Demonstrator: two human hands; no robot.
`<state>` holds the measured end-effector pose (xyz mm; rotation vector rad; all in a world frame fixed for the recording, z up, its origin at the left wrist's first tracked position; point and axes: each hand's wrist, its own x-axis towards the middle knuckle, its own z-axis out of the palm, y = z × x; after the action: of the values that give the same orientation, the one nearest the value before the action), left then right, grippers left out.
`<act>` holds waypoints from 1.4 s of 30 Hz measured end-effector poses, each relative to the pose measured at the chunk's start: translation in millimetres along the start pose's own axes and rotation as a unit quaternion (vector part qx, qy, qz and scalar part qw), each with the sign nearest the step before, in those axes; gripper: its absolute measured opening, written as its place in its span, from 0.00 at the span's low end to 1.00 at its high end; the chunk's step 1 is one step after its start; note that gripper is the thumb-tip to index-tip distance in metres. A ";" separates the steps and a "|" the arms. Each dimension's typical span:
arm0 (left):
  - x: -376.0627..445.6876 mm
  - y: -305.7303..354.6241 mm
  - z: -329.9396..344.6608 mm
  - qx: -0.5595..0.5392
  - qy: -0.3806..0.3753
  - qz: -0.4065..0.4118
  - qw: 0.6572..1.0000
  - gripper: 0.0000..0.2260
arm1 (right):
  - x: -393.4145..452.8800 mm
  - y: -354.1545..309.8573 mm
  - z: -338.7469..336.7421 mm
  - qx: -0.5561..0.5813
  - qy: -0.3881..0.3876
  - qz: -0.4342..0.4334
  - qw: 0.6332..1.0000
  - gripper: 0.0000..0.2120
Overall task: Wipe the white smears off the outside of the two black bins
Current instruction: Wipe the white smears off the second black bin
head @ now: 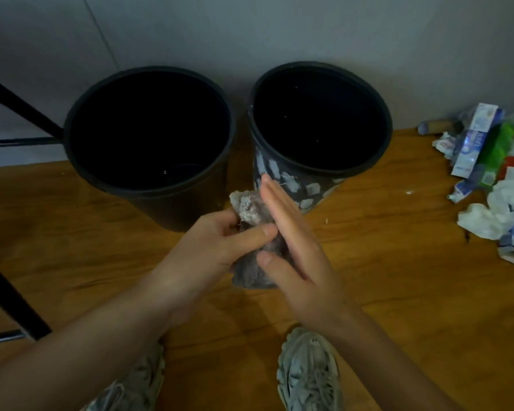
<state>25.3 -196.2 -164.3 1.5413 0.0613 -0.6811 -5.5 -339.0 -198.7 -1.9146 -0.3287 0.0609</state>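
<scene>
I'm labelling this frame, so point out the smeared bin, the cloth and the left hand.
smeared bin (291, 185): head view, its patchy outer wall.
cloth (250, 274): head view, its lower fold.
left hand (202, 247): head view, its back.

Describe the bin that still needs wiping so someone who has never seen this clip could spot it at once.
Two black bins stand side by side on the wooden floor against the grey wall. Take the right bin, nearer the litter pile. Its outer side carries white blotchy smears, while the left bin shows plain black on the side in view.
</scene>
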 end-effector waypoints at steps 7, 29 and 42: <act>10.2 -4.3 10.5 -0.016 -0.020 0.014 1.000 0.11 | -4.6 10.3 -11.0 0.121 0.150 0.102 0.976 0.21; 113.8 1.9 28.7 0.618 0.102 0.381 0.680 0.24 | -28.8 34.9 -67.0 0.204 0.367 0.178 0.890 0.08; 149.2 17.4 65.5 0.706 0.007 0.328 0.628 0.15 | -40.3 48.0 -93.3 0.209 0.409 0.185 0.869 0.08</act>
<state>130.1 -313.1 -211.2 2.7955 -1.2745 0.0443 -16.0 -449.9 -213.9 -1.3875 0.5874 -0.3914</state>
